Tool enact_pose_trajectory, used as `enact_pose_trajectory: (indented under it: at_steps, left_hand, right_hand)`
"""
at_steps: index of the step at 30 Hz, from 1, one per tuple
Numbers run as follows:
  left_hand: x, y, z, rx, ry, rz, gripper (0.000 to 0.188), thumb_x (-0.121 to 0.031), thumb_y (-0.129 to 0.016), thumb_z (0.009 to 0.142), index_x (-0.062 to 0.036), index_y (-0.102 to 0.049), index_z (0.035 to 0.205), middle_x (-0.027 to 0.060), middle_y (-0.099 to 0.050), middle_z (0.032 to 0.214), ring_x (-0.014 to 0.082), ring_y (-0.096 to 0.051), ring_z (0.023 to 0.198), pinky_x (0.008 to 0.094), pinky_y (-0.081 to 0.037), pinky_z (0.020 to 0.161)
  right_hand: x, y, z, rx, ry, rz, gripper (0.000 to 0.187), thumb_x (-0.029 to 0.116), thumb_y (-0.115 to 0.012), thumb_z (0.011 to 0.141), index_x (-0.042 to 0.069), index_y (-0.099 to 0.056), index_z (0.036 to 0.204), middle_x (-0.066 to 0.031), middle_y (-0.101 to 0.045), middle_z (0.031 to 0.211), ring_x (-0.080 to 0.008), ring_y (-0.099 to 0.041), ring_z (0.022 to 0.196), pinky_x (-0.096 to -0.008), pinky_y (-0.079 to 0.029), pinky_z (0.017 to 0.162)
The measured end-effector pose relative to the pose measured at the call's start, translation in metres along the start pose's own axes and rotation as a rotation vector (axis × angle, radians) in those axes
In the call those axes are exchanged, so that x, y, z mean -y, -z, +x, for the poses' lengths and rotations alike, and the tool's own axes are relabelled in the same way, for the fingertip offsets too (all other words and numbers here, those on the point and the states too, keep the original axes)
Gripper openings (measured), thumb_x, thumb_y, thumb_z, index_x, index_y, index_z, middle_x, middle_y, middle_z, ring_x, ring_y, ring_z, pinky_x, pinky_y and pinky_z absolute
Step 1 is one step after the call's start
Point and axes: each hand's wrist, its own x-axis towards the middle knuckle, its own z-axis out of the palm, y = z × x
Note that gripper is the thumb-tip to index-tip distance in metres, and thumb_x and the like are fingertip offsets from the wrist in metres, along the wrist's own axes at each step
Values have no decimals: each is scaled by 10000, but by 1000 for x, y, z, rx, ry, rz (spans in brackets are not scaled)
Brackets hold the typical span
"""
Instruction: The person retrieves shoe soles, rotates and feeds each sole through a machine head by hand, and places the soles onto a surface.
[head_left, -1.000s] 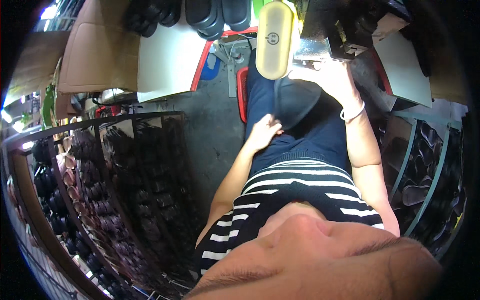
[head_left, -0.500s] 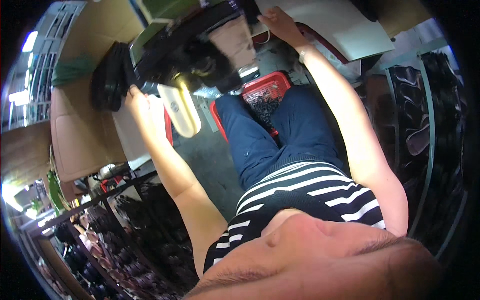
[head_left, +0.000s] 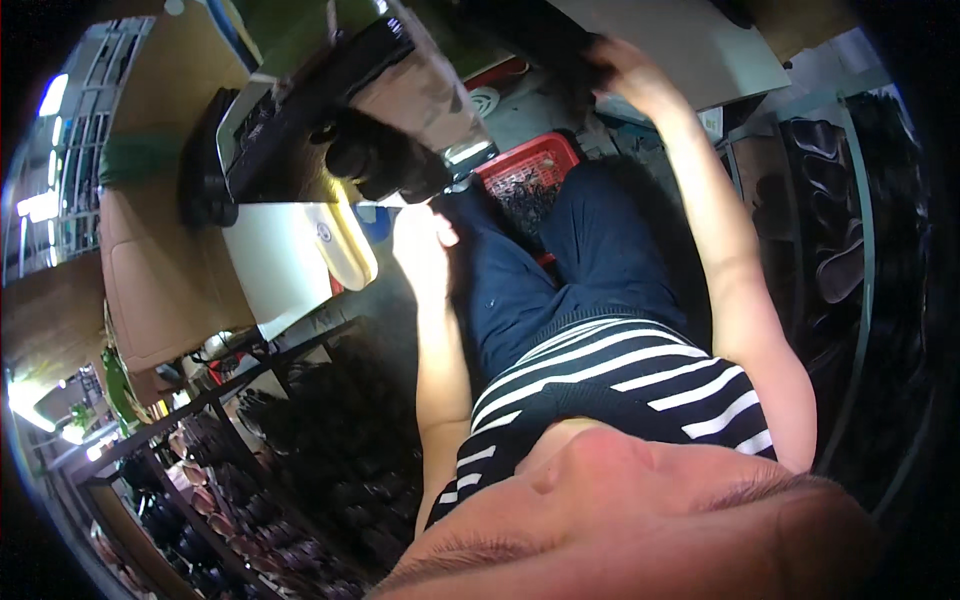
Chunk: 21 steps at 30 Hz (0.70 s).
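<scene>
The right hand (head_left: 635,80) reaches out to a blurred dark piece (head_left: 545,40) beside the pale right-hand surface (head_left: 690,50), fingers at the piece's near end; whether they grip it, I cannot tell. The left hand (head_left: 425,245), brightly lit with fingers curled, is just below the dark machine (head_left: 375,160); whether it holds anything is unclear. A rounded cream-yellow object (head_left: 345,250) is left of that hand, and a red basket (head_left: 535,155) sits beyond the knees.
</scene>
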Motion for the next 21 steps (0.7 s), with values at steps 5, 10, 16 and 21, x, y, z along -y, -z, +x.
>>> enact_pose_trajectory:
  at_steps: [5, 10, 16, 21]
  left_hand:
    - [38, -62, -4, 296, 152, -542, 463, -146, -568, 839, 19, -360, 1218, 121, -504, 1113, 172, -545, 940, 284, -443, 824]
    - [-24, -80, -19, 169, 178, -188, 365, -149, -600, 811, 21, -494, 1117, 83, -567, 1013, 152, -529, 921, 266, -413, 823]
    - [-50, -59, -1, -2, 14, 138, 349, -188, -703, 714, 18, -553, 952, 124, -564, 870, 232, -543, 806, 322, -438, 736]
    - [-43, -49, -12, -144, -203, 349, 290, -161, -672, 742, 25, -558, 933, 121, -573, 857, 233, -545, 797, 330, -438, 741]
  right_hand:
    - [-11, 1, -140, 244, -256, -49, 479, 87, -570, 807, -48, -383, 1227, -80, -497, 1147, -148, -462, 1062, -274, -347, 933]
    - [-54, -22, -171, 340, -336, -134, 392, 49, -590, 764, -26, -472, 1131, -38, -557, 988, -114, -518, 887, -254, -415, 816]
    - [-54, -71, -168, 515, -408, -208, 351, 131, -651, 727, -21, -562, 1031, -49, -604, 903, -121, -536, 811, -267, -433, 777]
    - [-61, -47, -167, 525, -451, -181, 381, 117, -661, 723, -14, -540, 1060, -22, -577, 913, -116, -529, 817, -251, -427, 783]
